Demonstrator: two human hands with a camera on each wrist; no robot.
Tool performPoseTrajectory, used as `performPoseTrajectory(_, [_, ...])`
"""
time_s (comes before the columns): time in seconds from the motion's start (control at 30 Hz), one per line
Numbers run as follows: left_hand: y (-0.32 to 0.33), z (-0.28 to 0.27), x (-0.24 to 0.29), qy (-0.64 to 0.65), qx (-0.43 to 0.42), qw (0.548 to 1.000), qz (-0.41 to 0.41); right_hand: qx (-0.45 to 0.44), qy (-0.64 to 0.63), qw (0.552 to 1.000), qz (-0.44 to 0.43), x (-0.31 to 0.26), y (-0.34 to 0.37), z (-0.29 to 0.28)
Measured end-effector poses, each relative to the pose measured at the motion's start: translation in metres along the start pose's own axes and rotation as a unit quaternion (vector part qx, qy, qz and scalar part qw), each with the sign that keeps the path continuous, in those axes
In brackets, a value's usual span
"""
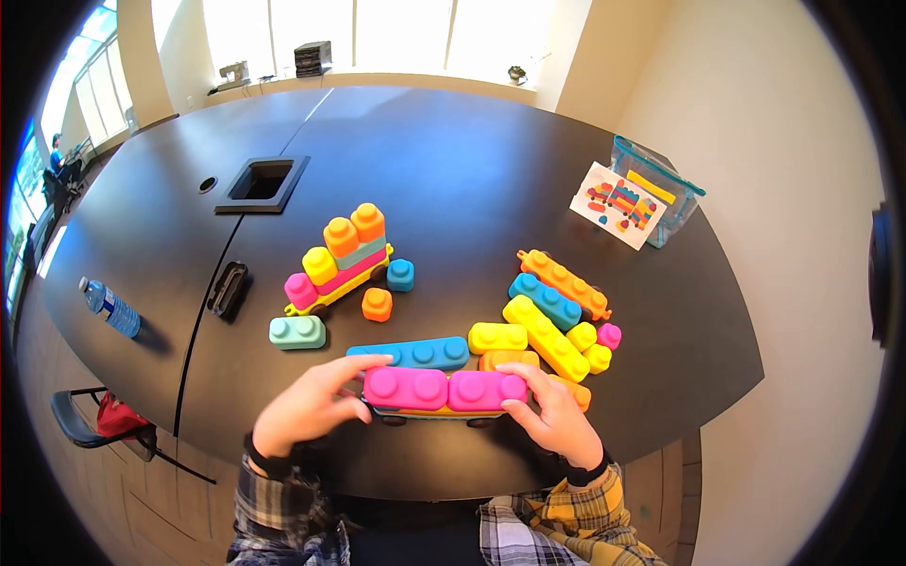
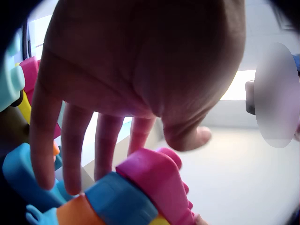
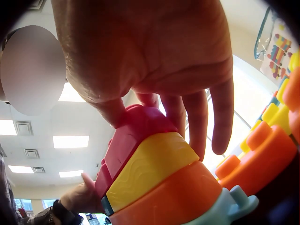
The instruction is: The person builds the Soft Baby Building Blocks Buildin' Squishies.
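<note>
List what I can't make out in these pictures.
Head view: the bottle label, too small to read.
Head view: part of the orange block, behind the pink blocks and right hand.
Left wrist view: part of the blue block, behind the left hand.
Right wrist view: underside of the held stack, cut off by the bottom edge.

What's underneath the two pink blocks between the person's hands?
Beneath the pink blocks, a blue block shows at the left end and a yellow block at the right, with an orange layer below, then a light-blue piece. The blocks' undersides and inner joins are covered.
</note>
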State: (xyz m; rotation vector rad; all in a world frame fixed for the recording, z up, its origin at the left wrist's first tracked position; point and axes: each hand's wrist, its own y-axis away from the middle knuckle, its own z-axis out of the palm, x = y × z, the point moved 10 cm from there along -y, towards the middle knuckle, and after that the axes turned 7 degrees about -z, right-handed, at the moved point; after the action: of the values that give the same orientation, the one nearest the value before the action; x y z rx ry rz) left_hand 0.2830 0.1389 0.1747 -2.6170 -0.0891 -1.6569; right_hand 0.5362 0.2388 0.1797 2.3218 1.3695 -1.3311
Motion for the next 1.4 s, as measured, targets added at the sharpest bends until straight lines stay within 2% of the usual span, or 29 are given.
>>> performPoseTrajectory(0.03, [-0.004,-0.002,-0.004,0.059,-0.050,0.997,0.014,0.002,-0.001,1.000,0.001,0.000,0.000,0.000])
performPoseTrajectory(0.07, [-0.009,-0.011,-0.007,0.059,-0.030,0.998,0.008,0.002,-0.001,1.000,-0.001,0.000,0.000,0.000])
performPoseTrajectory(0.17, [-0.028,-0.026,-0.029,-0.184,0.041,0.982,0.007,0.009,-0.007,1.000,-0.016,-0.001,0.000,0.001])
performPoseTrajectory(0.2, [-0.032,-0.024,-0.035,-0.185,0.043,0.982,0.007,0.008,-0.007,1.000,-0.008,-0.001,0.000,0.001])
performPoseTrajectory(0.27, [-0.037,-0.005,-0.035,-0.338,0.007,0.940,0.056,0.005,-0.008,1.000,-0.002,0.000,-0.001,0.001])
performPoseTrajectory(0.4, [-0.046,0.004,-0.056,-0.359,-0.010,0.932,0.043,0.007,-0.006,1.000,-0.001,0.001,0.000,0.002])
performPoseTrajectory(0.43, [-0.046,0.003,-0.054,-0.359,-0.010,0.932,0.043,0.010,-0.003,1.000,-0.004,0.000,0.000,0.001])
performPoseTrajectory(0.5, [-0.047,-0.013,-0.038,-0.273,0.017,0.961,0.044,0.000,0.000,1.000,-0.005,0.003,-0.001,0.001])
performPoseTrajectory(0.53, [-0.042,-0.023,-0.016,-0.270,0.051,0.959,0.063,-0.009,0.003,1.000,-0.004,0.004,-0.001,0.003])
performPoseTrajectory(0.63, [-0.028,-0.040,0.021,-0.213,0.092,0.972,0.024,0.021,-0.018,0.999,-0.018,0.004,-0.004,-0.006])
performPoseTrajectory(0.67, [-0.022,-0.043,0.036,-0.191,0.103,0.975,0.042,0.021,-0.018,0.999,-0.017,0.001,-0.005,-0.007])
performPoseTrajectory(0.73, [-0.016,-0.042,0.052,-0.168,0.113,0.977,0.062,0.116,-0.044,0.992,-0.033,-0.009,-0.008,-0.026])
performPoseTrajectory(0.8, [-0.005,-0.033,0.069,-0.128,0.107,0.977,0.132,0.133,-0.055,0.989,-0.043,-0.013,-0.012,-0.028])
performPoseTrajectory(0.97, [0.006,-0.020,0.068,-0.092,0.084,0.983,0.134,0.141,-0.024,0.984,-0.107,-0.021,-0.013,-0.027])
performPoseTrajectory(1.2, [0.014,-0.011,0.049,-0.065,0.102,0.984,0.130,0.123,-0.010,0.988,-0.088,-0.026,-0.006,-0.020])
performPoseTrajectory(1.27, [0.014,-0.007,0.050,-0.049,0.104,0.983,0.142,0.138,-0.110,0.983,-0.059,-0.011,-0.002,-0.016])
performPoseTrajectory(1.3, [0.014,-0.006,0.049,-0.049,0.105,0.983,0.142,0.137,-0.110,0.983,-0.059,-0.009,-0.001,-0.012])
performPoseTrajectory(1.37, [0.010,-0.003,0.041,-0.014,0.089,0.989,0.118,0.141,-0.214,0.965,-0.052,0.000,0.001,-0.005])
performPoseTrajectory(1.4, [0.010,-0.004,0.041,-0.014,0.090,0.989,0.118,0.141,-0.214,0.965,-0.053,0.002,0.003,-0.002])
